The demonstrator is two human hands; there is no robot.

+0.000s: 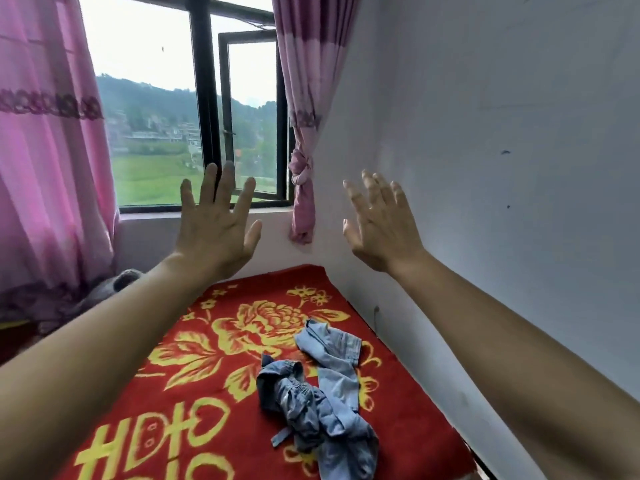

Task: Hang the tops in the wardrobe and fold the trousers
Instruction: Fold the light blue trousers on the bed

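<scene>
Where the view starts at far left, a pink curtain [52, 150] hangs full length. Its hem sits by a grey lump [114, 280], too blurred to name. Left forearm [86, 341] runs up from the bottom-left corner. Left hand [216, 232] is raised in the air, back to camera, fingers [227, 183] straight and spread wide, holding nothing, touching nothing. Behind it is the window [207, 98]: dark frame, one pane swung open, green hills [145, 98] outside. Below the hands a red blanket [194, 382] lies spread flat, with yellow flower print and yellow letters. Trousers [322, 396]: pale blue denim, crumpled in an unfolded heap on the blanket, right of its centre, near the wall-side edge, well below both hands and apart from them. Cannot tell whether the heap is one garment or two. A second curtain [304, 116], pink with purple bands, hangs at the window's right edge in the room corner, tied in a knot low down. Right hand [382, 233] is raised at about the same height as the left, back to camera, fingers [375, 190] straight and loosely spread, holding nothing. Right forearm [519, 323] comes in from the bottom-right corner. White wall [519, 133] fills the right side, with a few dark marks, and runs down beside the blanket.
</scene>
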